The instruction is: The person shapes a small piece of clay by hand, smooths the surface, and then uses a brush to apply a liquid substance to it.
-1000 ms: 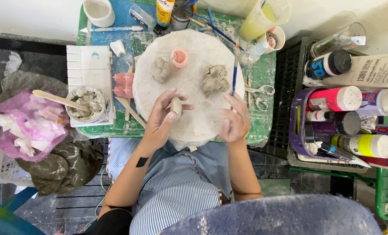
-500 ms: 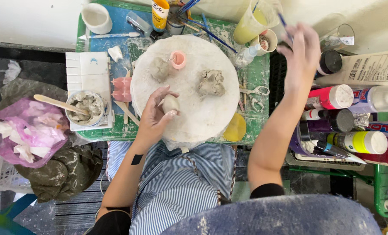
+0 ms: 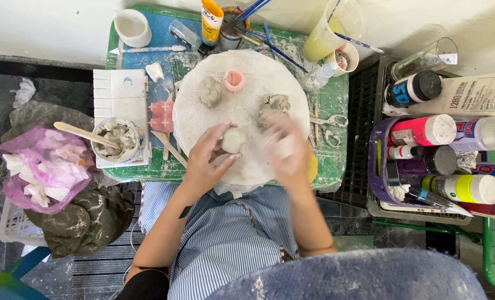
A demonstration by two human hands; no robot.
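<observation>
Cupping a small rounded lump of pale grey clay (image 3: 233,140), the left hand (image 3: 209,161) curls its fingers around the piece near the middle of the frame, thumb and fingertips pinching its sides. The lump is nearly ball-shaped, so no long axis or pointing direction can be told. It sits on a round white clay-smeared board (image 3: 242,111). The right hand (image 3: 286,150), just right of the lump, is blurred; whether its fingers are spread or closed cannot be told. Two more grey clay pieces lie toward the board's upper part: one at upper left (image 3: 209,90), one at upper right (image 3: 273,104). One small pink cup (image 3: 234,80) stands between them.
</observation>
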